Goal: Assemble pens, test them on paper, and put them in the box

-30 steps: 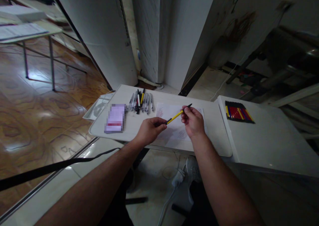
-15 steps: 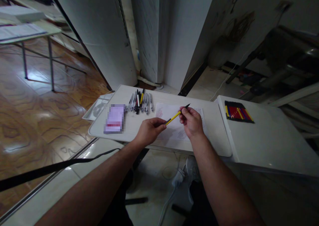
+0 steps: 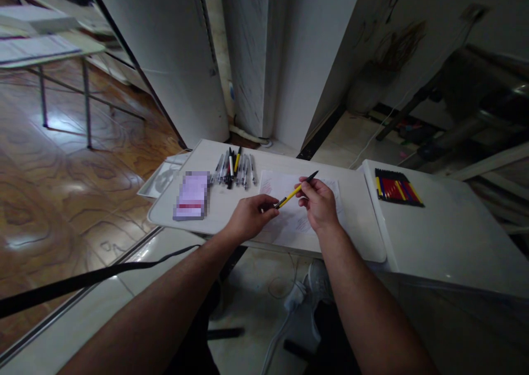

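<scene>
A yellow pen (image 3: 293,194) with black ends is held slanting above the printed paper (image 3: 268,181) on the small white table. My left hand (image 3: 251,218) pinches its lower end between thumb and fingertips. Higher up the barrel, my right hand (image 3: 321,203) grips it, fingers curled, with the dark upper end sticking out past them toward the back right. The shaded writing on the sheet is too small to read, and my hands cover part of it.
Several loose pens (image 3: 233,167), mostly clear, lie at the table's back left. Beside them is a blurred-out purple item (image 3: 191,195). A pack of coloured pens (image 3: 399,187) lies on the white surface at right. A white power strip (image 3: 295,296) and cables are on the floor.
Both hands keep hold of the pen, which has shifted very slightly to the right. The camera view has moved a little; the things on the table stay put.
</scene>
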